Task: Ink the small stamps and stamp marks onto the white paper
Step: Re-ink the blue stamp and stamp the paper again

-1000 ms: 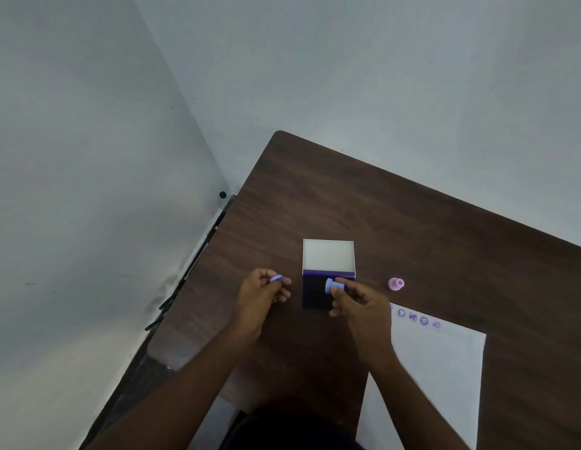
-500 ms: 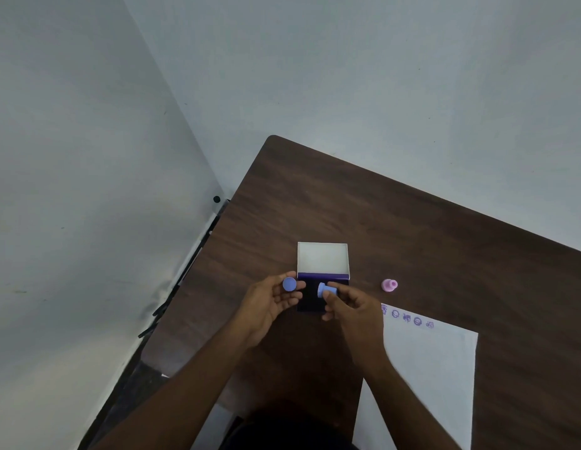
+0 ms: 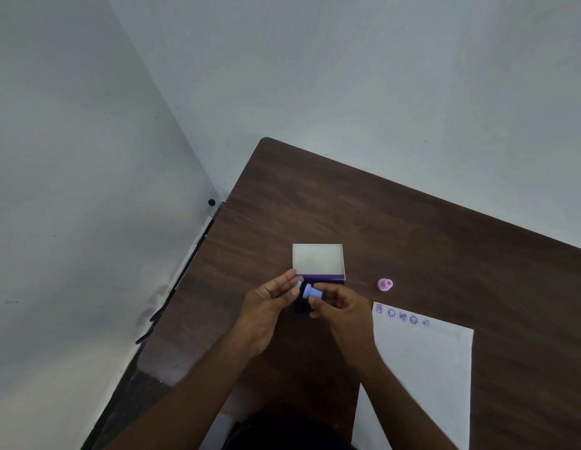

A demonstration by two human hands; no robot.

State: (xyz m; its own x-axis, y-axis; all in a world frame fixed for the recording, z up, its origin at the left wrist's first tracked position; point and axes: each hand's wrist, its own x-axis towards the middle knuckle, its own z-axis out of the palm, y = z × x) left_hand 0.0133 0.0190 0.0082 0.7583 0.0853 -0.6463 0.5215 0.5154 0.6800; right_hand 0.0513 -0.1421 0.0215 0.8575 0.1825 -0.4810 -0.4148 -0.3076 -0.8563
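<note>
Hands meet over the open ink pad [image 3: 317, 271] on a dark wood-grain table [image 3: 412, 241].
Right hand [image 3: 342, 306] pinches a small blue spool-shaped stamp [image 3: 312, 292] on its side; left hand [image 3: 269, 303] pinches its round blue cap [image 3: 299, 284] just beside it. White paper [image 3: 422, 368] bears five purple marks [image 3: 402, 316]; a pink stamp [image 3: 384, 284] stands nearby.

Head view — looking steeply down, seemingly close, at table [image 3: 412, 228].
</note>
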